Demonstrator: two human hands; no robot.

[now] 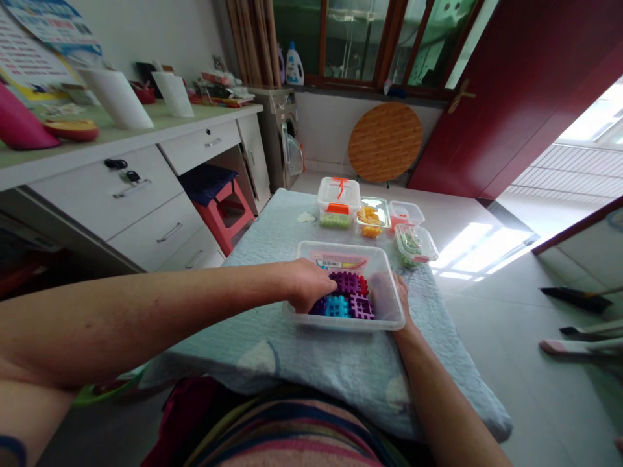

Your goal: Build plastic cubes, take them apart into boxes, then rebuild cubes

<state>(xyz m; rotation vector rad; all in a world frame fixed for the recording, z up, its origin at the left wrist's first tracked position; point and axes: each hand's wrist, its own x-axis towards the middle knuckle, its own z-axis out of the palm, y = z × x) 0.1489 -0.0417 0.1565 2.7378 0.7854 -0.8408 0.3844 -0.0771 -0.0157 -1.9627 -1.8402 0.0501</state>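
Observation:
A clear plastic box (384, 266) sits on a pale blue quilted cloth (311, 350) in front of me. Inside lie purple, blue and red waffle-shaped building blocks (351, 295). My left hand (309, 283) reaches into the box from the left, its fingers curled down onto the blocks. My right hand (395, 292) is seen through the box's right wall, partly inside it, fingers beside the purple blocks. Whether either hand has closed round a block is hidden.
Behind the box stand several small lidded containers: one with an orange clasp (338, 201), one with yellow pieces (372, 217), one with red (406, 213), one with green (415, 244). A white desk with drawers (146, 188) and a red stool (221, 204) lie left.

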